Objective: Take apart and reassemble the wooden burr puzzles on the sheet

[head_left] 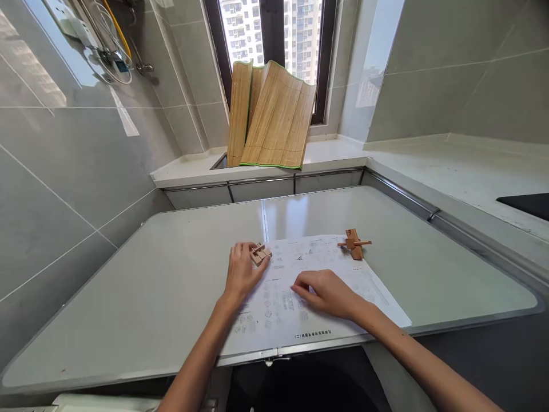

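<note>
My left hand (pixel 242 270) is closed around the side of a small light-wood interlocking puzzle (pixel 260 253), thumb at its near side and fingers behind it. The puzzle sits at the far left edge of a printed paper sheet (pixel 274 337). My right hand (pixel 325 293) rests on the middle of the sheet, its fingers curled in loosely with nothing visible in them. At the sheet's far right corner stands a darker brown wooden puzzle (pixel 354 245) of crossed pieces, apart from both hands. Small diagrams and text cover the paper.
The sheet lies on a pale folding table (pixel 180 297) with a seam across its middle. Beyond it, a folded bamboo mat (pixel 278 117) leans on the white ledge (pixel 334 151) before the window. A counter (pixel 463 166) runs along the right, and a tiled wall (pixel 64 171) is at left.
</note>
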The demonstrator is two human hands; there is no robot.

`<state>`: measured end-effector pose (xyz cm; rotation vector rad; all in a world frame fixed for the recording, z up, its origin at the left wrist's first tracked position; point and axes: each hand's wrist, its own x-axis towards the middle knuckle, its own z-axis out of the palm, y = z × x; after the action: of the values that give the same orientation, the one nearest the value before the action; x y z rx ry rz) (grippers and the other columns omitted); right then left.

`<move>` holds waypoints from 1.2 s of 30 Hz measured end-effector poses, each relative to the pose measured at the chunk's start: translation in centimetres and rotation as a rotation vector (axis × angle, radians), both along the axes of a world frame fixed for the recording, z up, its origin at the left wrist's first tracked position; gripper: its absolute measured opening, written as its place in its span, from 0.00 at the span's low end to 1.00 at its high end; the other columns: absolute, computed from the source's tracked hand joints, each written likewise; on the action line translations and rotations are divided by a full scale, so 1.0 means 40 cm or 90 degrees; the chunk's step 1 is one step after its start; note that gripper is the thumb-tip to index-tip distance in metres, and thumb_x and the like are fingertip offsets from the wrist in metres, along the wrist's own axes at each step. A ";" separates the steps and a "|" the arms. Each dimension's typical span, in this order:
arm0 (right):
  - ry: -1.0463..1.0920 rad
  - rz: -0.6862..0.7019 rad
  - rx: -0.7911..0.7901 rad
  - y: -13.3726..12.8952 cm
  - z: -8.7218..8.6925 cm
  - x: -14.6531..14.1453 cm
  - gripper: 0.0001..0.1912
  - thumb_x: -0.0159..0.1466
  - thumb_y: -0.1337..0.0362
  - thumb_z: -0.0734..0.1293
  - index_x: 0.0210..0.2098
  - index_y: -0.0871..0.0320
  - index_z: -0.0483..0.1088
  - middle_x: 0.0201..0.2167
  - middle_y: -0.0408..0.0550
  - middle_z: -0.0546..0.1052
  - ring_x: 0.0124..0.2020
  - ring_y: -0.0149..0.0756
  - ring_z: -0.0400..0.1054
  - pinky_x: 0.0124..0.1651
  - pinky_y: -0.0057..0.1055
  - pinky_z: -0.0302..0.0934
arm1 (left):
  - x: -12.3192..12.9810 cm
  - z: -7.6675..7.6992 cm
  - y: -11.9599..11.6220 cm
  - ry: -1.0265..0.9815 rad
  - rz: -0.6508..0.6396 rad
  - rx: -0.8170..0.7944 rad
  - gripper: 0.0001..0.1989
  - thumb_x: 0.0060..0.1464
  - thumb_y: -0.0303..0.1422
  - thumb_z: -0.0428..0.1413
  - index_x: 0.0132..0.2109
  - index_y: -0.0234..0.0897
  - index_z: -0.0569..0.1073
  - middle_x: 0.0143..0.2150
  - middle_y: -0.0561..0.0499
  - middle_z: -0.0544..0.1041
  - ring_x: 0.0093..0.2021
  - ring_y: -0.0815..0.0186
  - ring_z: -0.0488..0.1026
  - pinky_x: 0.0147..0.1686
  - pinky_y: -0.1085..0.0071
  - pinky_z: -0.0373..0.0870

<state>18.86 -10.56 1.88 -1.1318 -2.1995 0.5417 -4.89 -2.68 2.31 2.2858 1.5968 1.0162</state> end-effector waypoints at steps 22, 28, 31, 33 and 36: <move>0.019 0.189 -0.065 0.148 -0.075 -0.029 0.12 0.70 0.63 0.64 0.29 0.56 0.70 0.25 0.41 0.78 0.24 0.29 0.68 0.28 0.27 0.52 | -0.006 -0.048 0.179 0.131 -0.038 -0.078 0.26 0.57 0.46 0.62 0.58 0.42 0.66 0.50 0.47 0.75 0.48 0.54 0.75 0.47 0.58 0.73; 0.156 0.167 -0.172 0.165 -0.072 -0.028 0.10 0.69 0.64 0.64 0.31 0.57 0.71 0.24 0.41 0.77 0.24 0.28 0.67 0.29 0.24 0.57 | 0.043 -0.050 0.203 0.106 -0.090 -0.108 0.28 0.53 0.44 0.66 0.57 0.43 0.66 0.49 0.48 0.75 0.47 0.56 0.75 0.45 0.60 0.74; 0.193 0.143 -0.200 0.175 -0.062 -0.027 0.10 0.68 0.64 0.65 0.30 0.56 0.71 0.24 0.41 0.76 0.24 0.28 0.68 0.31 0.24 0.58 | 0.072 -0.058 0.197 0.092 -0.123 -0.121 0.28 0.52 0.39 0.67 0.57 0.44 0.66 0.49 0.49 0.75 0.47 0.56 0.74 0.44 0.62 0.74; 0.211 0.140 -0.206 0.180 -0.059 -0.027 0.09 0.68 0.65 0.65 0.30 0.57 0.71 0.23 0.40 0.76 0.24 0.28 0.68 0.31 0.24 0.58 | 0.085 -0.063 0.191 0.084 -0.160 -0.124 0.27 0.53 0.37 0.67 0.57 0.44 0.65 0.49 0.49 0.75 0.49 0.57 0.74 0.46 0.61 0.74; 0.225 0.118 -0.194 0.183 -0.059 -0.028 0.09 0.68 0.66 0.65 0.30 0.57 0.70 0.23 0.40 0.76 0.23 0.27 0.67 0.30 0.24 0.57 | 0.088 -0.067 0.183 0.084 -0.203 -0.119 0.28 0.54 0.36 0.66 0.58 0.44 0.64 0.51 0.49 0.75 0.52 0.56 0.72 0.49 0.60 0.73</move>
<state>17.73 -3.24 -0.49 -0.8971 -1.9616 1.0995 -1.39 4.64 -0.36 2.4131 1.2504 0.6257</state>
